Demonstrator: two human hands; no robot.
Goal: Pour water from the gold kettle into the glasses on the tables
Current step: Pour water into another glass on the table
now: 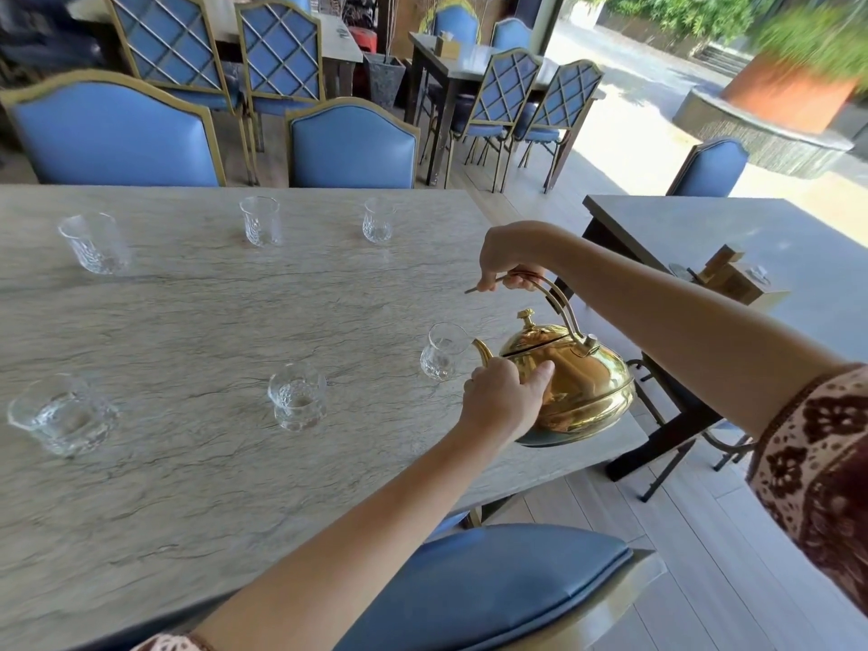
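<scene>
A shiny gold kettle [575, 382] hangs tilted over the right end of a grey marble table [197, 462]. My right hand [512, 265] grips its arched handle from above. My left hand [505, 399] presses against the kettle's side near the lid. The spout tip sits at the rim of a clear glass [441, 352]. Two more glasses stand in the near row, one in the middle [297, 397] and one at the left [58, 415], both holding water. Three glasses stand in the far row [96, 244], [260, 221], [377, 219].
Blue padded chairs with gold frames line the far side [352, 148] and one stands close below me [493, 589]. A second grey table [732, 227] with a wooden holder [725, 277] is to the right. More tables and chairs fill the background.
</scene>
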